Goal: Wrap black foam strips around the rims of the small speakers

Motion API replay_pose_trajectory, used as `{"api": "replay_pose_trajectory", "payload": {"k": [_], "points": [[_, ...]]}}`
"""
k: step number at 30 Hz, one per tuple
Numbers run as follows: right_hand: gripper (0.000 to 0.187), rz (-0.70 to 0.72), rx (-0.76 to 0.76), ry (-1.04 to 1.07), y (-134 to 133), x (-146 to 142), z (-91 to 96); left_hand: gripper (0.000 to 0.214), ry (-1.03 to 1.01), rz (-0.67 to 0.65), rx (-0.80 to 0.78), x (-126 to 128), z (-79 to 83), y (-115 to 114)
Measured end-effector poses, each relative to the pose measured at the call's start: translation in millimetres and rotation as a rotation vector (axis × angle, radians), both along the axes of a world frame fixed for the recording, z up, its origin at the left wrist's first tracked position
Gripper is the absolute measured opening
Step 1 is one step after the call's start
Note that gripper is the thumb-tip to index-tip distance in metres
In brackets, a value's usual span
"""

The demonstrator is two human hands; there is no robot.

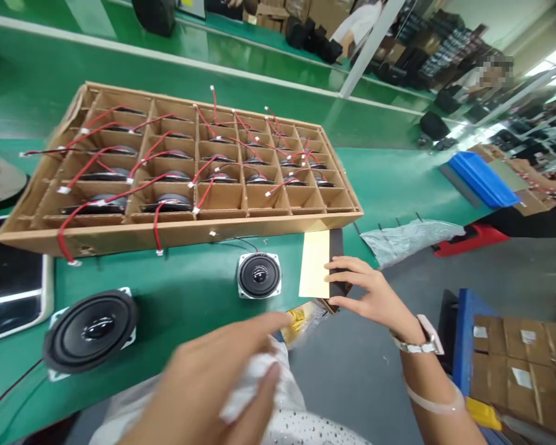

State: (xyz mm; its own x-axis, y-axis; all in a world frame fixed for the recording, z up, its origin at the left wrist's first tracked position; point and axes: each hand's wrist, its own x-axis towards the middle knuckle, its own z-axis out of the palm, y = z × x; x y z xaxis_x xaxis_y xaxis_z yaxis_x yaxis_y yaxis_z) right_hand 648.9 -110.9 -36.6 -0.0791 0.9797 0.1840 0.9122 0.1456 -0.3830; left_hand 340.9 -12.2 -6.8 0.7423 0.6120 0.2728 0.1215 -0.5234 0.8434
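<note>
My right hand, fingers spread, rests at the right edge of a pale yellow sheet and the dark strip beside it. Motion blurs my left hand in the foreground, its index finger and thumb apart over my lap. Beyond it, a small square-framed speaker lies cone up on the green bench, with a thin wire behind it. A larger oval speaker lies farther left. Behind them stands a divided cardboard box with several wired speakers in its compartments; some front-right compartments hold none.
A white-framed tablet lies at the left edge, with a pale rounded object behind. To the right are a grey plastic bag, a blue tray and stacked cartons. Other people work across the bench.
</note>
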Motion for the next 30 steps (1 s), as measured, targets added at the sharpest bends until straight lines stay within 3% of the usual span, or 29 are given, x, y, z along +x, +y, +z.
{"api": "replay_pose_trajectory", "payload": {"k": [1, 3, 5, 7, 13, 22, 30], "points": [[0.027, -0.010, 0.011, -0.001, -1, -1, -2.4, 0.036, 0.030, -0.143, 0.054, 26, -1.7, -5], [0.025, -0.019, 0.025, 0.004, -3, -1, -6.2, 0.034, 0.060, -0.309, 0.172, 72, -11.0, -10], [0.028, -0.020, 0.027, 0.016, -6, 2, -8.0, 0.043, 0.149, -0.363, 0.274, 106, -25.4, -10], [0.034, -0.036, 0.034, 0.027, -12, 7, -8.5, 0.052, 0.267, -0.362, 0.354, 123, -38.3, -7], [0.025, -0.097, 0.093, 0.015, -23, 11, -14.4, 0.048, 0.481, -0.257, 0.444, 120, -44.0, 1], [0.032, -0.149, 0.136, 0.024, -20, -8, -20.0, 0.039, 0.368, -0.093, 0.547, 128, -53.7, -8], [0.028, -0.223, 0.095, 0.040, -21, -16, -15.4, 0.035, 0.344, -0.097, 0.557, 130, -58.8, -7]]}}
